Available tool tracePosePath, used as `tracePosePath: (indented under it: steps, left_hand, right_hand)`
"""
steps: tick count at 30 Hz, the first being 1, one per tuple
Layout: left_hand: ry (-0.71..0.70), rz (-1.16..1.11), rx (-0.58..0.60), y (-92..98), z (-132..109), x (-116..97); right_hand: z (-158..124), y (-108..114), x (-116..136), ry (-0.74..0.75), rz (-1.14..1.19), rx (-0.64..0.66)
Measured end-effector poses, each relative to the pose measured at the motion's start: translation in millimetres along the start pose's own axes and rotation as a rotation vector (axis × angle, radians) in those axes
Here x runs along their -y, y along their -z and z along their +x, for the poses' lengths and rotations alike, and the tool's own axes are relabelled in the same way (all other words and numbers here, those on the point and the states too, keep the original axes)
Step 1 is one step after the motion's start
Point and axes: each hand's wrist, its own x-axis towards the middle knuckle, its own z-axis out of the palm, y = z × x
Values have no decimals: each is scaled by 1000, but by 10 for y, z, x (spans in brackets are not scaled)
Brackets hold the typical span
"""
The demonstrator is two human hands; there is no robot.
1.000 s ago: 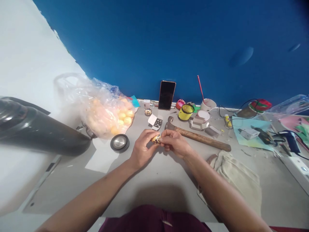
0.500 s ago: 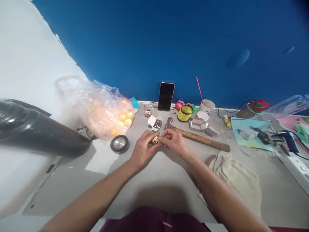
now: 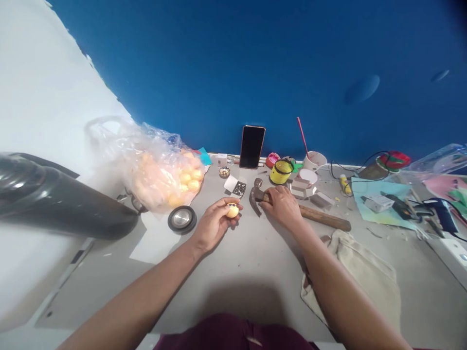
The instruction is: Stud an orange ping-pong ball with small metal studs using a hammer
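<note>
A small yellow ball (image 3: pixel 232 210) with dark spots on its upper side sits between the thumb and fingers of my left hand (image 3: pixel 216 222), held just above the table. My right hand (image 3: pixel 283 206) is closed round the wooden handle of a claw hammer (image 3: pixel 321 217), close to the metal head. The hammer lies flat, its claw toward the ball. Beyond my left hand stands an open small box (image 3: pixel 239 188) of dark metallic pieces. A little dish (image 3: pixel 224 171) of shiny bits is behind it, and a round black-rimmed metal disc (image 3: pixel 182 219) lies to the left.
A clear plastic bag (image 3: pixel 156 170) of yellow balls stands at the back left, near a thick dark pipe (image 3: pixel 65 194). A phone (image 3: pixel 252 146) leans on the blue wall. To the right are a yellow tape roll (image 3: pixel 280 172), a white cup (image 3: pixel 314 160) and a beige cloth (image 3: pixel 365 277).
My right hand has left the ball, moved right and closed on the hammer's handle. The hammer's head has turned slightly. My left hand still holds the ball, now turned to show more yellow.
</note>
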Motion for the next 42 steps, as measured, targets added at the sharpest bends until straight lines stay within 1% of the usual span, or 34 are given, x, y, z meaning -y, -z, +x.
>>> tracePosePath:
  steps: [3, 5, 9, 11, 14, 18, 20, 23, 24, 26, 29, 31, 33, 36, 38, 40, 42]
  left_hand:
    - [-10, 0, -2, 14, 9, -13]
    - [-37, 63, -5, 33, 11, -26]
    - [-165, 439, -71, 104, 29, -26]
    - [-219, 537, -103, 142, 52, -9]
    - [-210, 539, -147, 161, 83, 6]
    - [-242, 597, -190, 121, 78, -8]
    - [-282, 582, -186, 101, 69, -7]
    - [-278, 423, -144, 97, 73, 6]
    - [-252, 359, -126, 101, 79, 7]
    - [-185, 228, -80, 108, 90, -2]
    - [-73, 30, 20, 110, 93, -49]
    - [-4, -68, 73, 105, 84, -89]
    - [44, -117, 94, 100, 74, -120]
    - [76, -152, 121, 98, 68, -127]
    - [57, -134, 122, 93, 65, -108]
    - [20, -35, 83, 81, 54, -86]
    - [-20, 147, 9, 62, 31, -78]
  right_hand:
    - [2, -9, 20, 5, -54, 3]
    - [-5, 22, 51, 5, -78, 9]
    - [-46, 156, 128, -41, -33, -5]
    - [-81, 238, 163, -71, -8, -28]
    - [-154, 344, 224, -57, -4, -121]
    - [-265, 394, 363, 112, 87, -292]
    - [-305, 376, 440, 201, 125, -313]
    - [-330, 351, 510, 262, 137, -307]
    - [-330, 356, 516, 265, 149, -330]
    - [-320, 390, 504, 258, 184, -422]
    - [-292, 467, 451, 242, 212, -537]
    - [-274, 500, 413, 226, 202, -558]
    - [-263, 506, 385, 212, 198, -561]
    - [-262, 479, 372, 198, 207, -558]
    - [-267, 460, 383, 194, 219, -558]
    - [-274, 454, 405, 203, 234, -559]
    - [-283, 467, 429, 216, 251, -555]
